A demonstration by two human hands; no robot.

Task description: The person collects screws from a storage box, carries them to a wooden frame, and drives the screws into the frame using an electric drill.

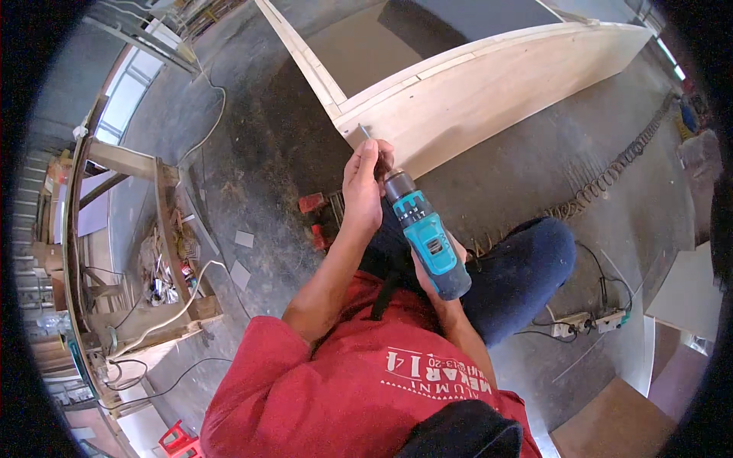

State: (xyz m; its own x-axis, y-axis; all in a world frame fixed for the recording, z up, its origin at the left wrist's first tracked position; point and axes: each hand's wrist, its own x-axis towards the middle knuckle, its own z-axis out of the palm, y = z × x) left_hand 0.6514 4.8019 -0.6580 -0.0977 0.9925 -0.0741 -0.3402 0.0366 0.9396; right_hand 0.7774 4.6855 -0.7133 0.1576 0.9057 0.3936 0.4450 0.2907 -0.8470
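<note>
One teal-and-black, rounded plastic drill (437, 256) sat in the right hand (459, 250), fingers curled around it; the left hand's (362, 182) fingers, nearly closed, pinched one thin grey rod (364, 131) near one smooth, pale wooden panel (489, 95).

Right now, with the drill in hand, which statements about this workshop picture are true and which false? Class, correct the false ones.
1. The right hand holds the drill. True.
2. The left hand is far from the drill. False: its fingers are right by the drill's front end.
3. A coiled line lies to the person's right. True.
4. The drill is plain yellow. False: it is teal and black.
5. A pale wooden panel stands beyond the hands. True.
</note>
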